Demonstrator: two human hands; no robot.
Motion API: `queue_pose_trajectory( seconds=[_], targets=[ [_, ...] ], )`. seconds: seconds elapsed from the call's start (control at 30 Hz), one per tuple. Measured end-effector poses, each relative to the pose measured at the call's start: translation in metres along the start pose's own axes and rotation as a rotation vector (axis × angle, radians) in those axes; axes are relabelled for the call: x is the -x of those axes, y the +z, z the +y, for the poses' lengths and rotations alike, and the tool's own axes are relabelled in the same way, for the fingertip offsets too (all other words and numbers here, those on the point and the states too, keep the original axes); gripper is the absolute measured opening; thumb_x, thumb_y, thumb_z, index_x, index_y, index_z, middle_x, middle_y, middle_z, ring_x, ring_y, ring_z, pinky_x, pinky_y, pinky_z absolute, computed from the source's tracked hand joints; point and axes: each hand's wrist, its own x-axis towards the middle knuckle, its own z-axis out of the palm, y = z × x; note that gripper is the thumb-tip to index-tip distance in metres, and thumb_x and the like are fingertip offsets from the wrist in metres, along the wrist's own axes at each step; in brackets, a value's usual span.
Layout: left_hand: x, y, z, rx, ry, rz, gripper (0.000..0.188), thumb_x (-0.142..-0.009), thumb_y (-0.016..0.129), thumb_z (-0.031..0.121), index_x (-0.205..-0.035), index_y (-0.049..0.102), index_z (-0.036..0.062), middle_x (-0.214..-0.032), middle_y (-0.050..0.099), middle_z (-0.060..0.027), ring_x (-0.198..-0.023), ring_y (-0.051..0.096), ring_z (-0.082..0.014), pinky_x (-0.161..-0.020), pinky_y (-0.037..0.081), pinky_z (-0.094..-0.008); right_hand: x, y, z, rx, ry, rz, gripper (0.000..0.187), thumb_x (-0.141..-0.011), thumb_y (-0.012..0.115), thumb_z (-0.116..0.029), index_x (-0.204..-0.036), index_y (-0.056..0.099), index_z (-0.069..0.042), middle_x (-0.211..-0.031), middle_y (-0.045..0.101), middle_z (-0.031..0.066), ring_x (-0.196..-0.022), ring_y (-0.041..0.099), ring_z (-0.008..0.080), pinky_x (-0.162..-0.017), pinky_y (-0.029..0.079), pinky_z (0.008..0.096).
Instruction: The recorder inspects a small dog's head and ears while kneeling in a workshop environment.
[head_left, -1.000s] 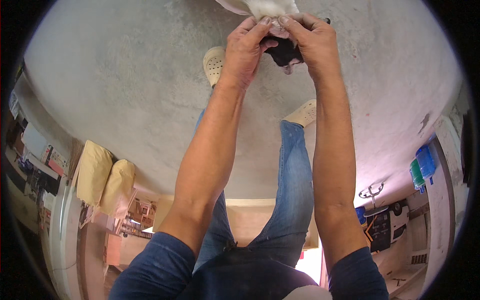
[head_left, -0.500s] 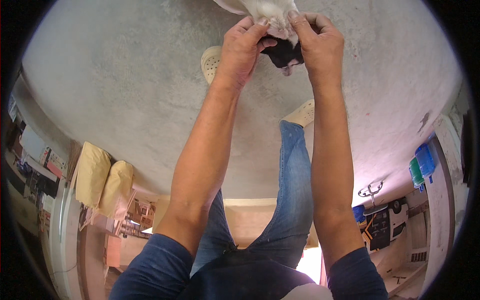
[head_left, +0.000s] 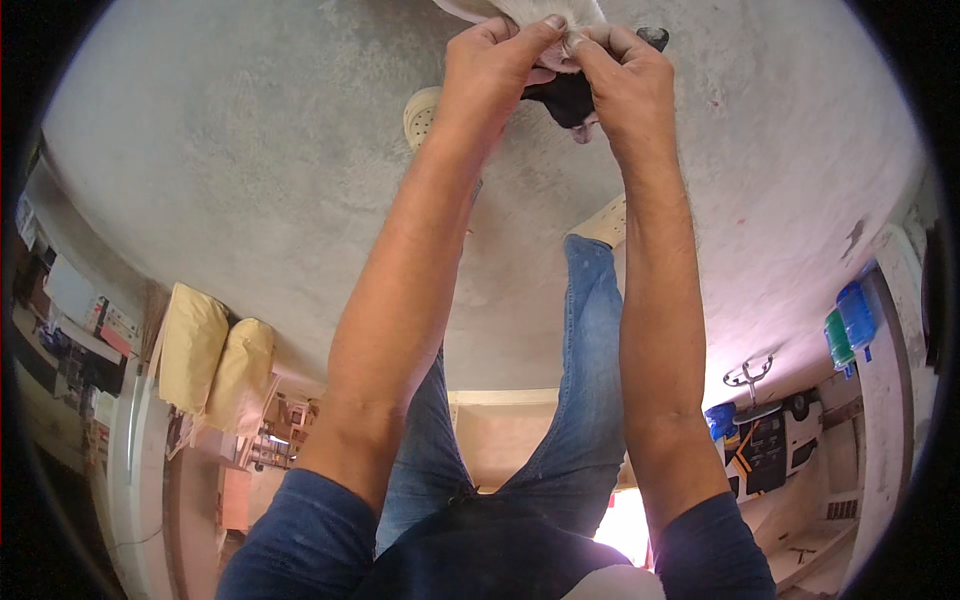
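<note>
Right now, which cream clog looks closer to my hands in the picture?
The left clog: it shows right beside your left hand, while the right clog appears lower, beside your right forearm.

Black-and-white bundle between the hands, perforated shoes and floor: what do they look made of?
Black-and-white bundle: probably short animal fur, matte, with soft-edged pale and dark patches and a pinkish tip.
Perforated shoes: likely matte moulded foam or rubber; cream uppers with small holes.
Floor: probably bare smoothed concrete, dull grey and mottled.

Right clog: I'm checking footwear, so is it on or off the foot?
On, it appears: the blue jeans leg meets the right clog; the foot is hidden.
</note>
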Motion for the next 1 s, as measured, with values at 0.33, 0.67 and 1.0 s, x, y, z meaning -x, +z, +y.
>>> queue_pose_trajectory(
  seconds=[0.33,0.67,1.0],
  targets=[
    [-0.004,-0.011,-0.013,0.141,0.052,-0.142,0.033,-0.094,0.054,0.024,-0.109,0.056,-0.0061,-0.102,0.064,-0.0142,-0.095,0.063,-0.0195,-0.088,0.05,-0.0332,0.0,-0.005,0.002,-0.497,0.146,-0.101,0.015,-0.08,0.064,-0.011,-0.088,0.067,0.002,-0.078,0.066,0.0058,-0.066,0.06,0.0095,-0.06,0.048,0.0212],
    [-0.004,-0.027,-0.016,0.14,0.041,-0.198,0.035,-0.093,0.055,0.025,-0.112,0.055,-0.0043,-0.107,0.063,-0.0135,-0.101,0.061,-0.0199,-0.092,0.047,-0.0348,-0.001,-0.007,-0.009,-0.358,0.073,-0.107,0.024,-0.079,0.068,-0.019,-0.089,0.068,0.002,-0.078,0.067,0.0078,-0.067,0.061,0.0103,-0.061,0.049,0.0205],
    [0.0,-0.017,-0.006,0.116,0.06,-0.098,0.032,-0.089,0.061,0.021,-0.107,0.056,-0.0057,-0.103,0.064,-0.0146,-0.096,0.063,-0.0198,-0.09,0.049,-0.0325,0.003,-0.004,0.003,-0.209,0.097,-0.107,0.022,-0.081,0.067,-0.019,-0.09,0.069,0.001,-0.075,0.064,0.0045,-0.065,0.057,0.0084,-0.06,0.047,0.0218]
  ],
)
